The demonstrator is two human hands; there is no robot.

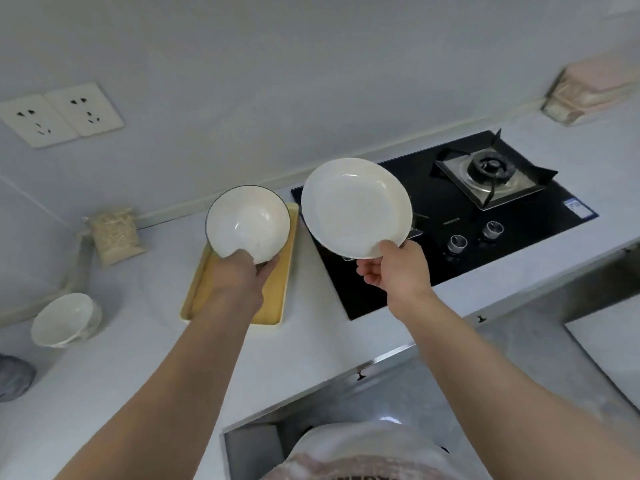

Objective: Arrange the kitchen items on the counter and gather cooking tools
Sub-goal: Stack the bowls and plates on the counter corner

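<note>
Counter (104, 382) with hob (526, 220), tray (273, 299), pale wall (277, 81)

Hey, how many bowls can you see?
2: a dark-rimmed bowl held in the left hand over the tray, a white bowl on the counter, far left. A grey thing at the edge is cut off.

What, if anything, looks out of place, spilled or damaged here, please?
Nothing stands out. The left hand holds the dark-rimmed bowl above the yellow tray, the right hand holds the white plate over the stove; both look intact, and no spill shows on the counter.
</note>
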